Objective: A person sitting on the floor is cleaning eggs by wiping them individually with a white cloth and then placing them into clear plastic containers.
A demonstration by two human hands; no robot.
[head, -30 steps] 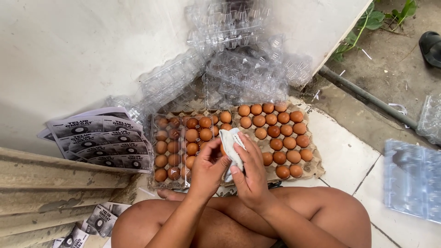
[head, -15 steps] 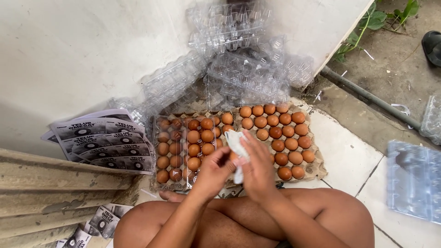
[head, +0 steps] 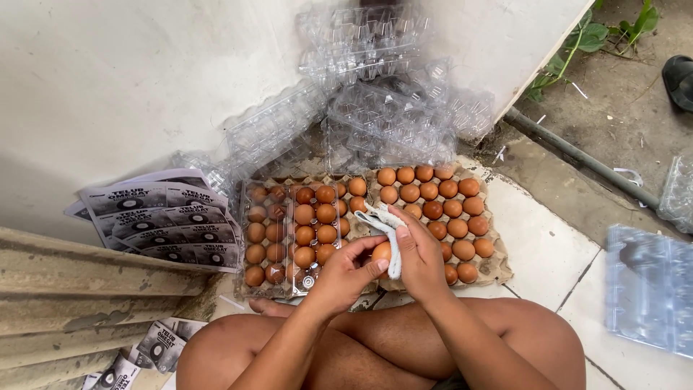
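Observation:
My left hand (head: pixel 349 274) holds a brown egg (head: pixel 381 251) by its fingertips over the trays. My right hand (head: pixel 420 253) grips a white cloth (head: pixel 385 225) that is pressed against that egg. Under my hands lie two cardboard egg trays: the right tray (head: pixel 495 269) holds several brown eggs (head: pixel 449 209), and the left tray (head: pixel 250 289) carries a clear plastic carton (head: pixel 280 238) filled with eggs. My bare knees are at the bottom of the view.
A pile of empty clear plastic cartons (head: pixel 368 94) leans on the white wall behind the trays. Printed paper labels (head: pixel 155 224) lie at left beside corrugated sheet (head: pixel 79 289). More clear cartons (head: pixel 646 289) rest on the tiled floor at right. A grey pipe (head: pixel 577 155) runs past.
My hands have shifted slightly toward me, turning the egg inside the cloth. The cloth now hangs more over the egg's right side.

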